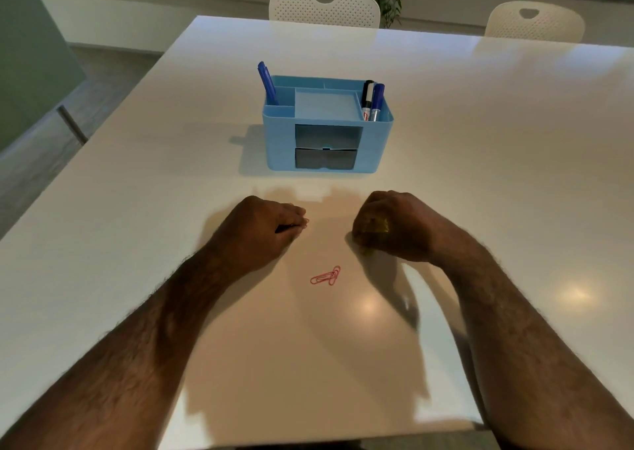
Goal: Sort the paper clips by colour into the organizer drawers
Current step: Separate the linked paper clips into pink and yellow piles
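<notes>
A light-blue desk organizer (327, 123) stands on the white table (480, 147), with two grey drawers in its front: an upper drawer (328, 136) and a lower drawer (325, 158), both pushed in. Two pink paper clips (326, 276) lie crossed on the table between my forearms. My left hand (264, 230) rests on the table with its fingers closed, and a pink clip tip (306, 222) shows at the fingertips. My right hand (394, 226) is a closed fist with yellow paper clips (376, 225) showing inside it.
Blue pens (267, 84) stand in the organizer's left slot, and a black and a blue marker (372, 101) in its right slot. Two white chairs (324, 6) stand behind the table's far edge. The table's left edge runs diagonally at the left.
</notes>
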Available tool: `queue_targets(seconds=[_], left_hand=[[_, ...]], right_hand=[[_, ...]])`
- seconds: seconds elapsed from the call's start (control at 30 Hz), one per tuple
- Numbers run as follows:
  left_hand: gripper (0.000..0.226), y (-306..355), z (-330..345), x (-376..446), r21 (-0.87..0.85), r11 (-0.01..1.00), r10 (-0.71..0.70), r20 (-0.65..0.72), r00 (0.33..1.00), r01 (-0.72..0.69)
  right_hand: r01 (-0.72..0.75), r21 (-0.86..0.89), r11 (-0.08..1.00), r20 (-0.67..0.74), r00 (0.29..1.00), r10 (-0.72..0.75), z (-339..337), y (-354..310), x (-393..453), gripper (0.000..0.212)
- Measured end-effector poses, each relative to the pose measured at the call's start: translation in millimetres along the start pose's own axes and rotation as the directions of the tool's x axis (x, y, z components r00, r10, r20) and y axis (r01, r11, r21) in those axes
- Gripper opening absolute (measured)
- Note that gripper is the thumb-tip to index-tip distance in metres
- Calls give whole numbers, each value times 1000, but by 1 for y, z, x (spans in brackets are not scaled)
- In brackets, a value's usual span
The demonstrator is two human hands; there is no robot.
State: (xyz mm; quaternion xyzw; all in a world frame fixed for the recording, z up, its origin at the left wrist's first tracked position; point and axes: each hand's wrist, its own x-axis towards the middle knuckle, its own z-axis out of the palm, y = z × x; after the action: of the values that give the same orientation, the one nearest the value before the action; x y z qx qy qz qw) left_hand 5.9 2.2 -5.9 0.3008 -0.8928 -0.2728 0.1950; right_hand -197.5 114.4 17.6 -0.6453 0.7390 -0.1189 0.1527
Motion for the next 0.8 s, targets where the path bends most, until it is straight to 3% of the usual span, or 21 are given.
queue_targets(seconds=[0.2,0.37,0.53,0.67,0.8], left_hand=[[27,2,-1,0,-23,999,-30,2,1000,30],[28,-4,-16,7,-3,990,-136,-159,978,138],[27,-17,-34,9,-7,974,-215,-324,921,225],[31,-20,-29,8,12,959,-276,-208,938,285],[35,-14,-16,10,77,976,-202,-30,979,203]], right_hand=[[42,47,998,7,999,-43,-6,-5,-4,20],[194,82,978,223,953,-207,8,-35,-8,30],[238,98,966,176,951,-253,18,-47,-2,21],[262,40,964,62,963,-264,26,-59,16,20],[255,-21,967,-92,962,-256,38,-64,31,20]])
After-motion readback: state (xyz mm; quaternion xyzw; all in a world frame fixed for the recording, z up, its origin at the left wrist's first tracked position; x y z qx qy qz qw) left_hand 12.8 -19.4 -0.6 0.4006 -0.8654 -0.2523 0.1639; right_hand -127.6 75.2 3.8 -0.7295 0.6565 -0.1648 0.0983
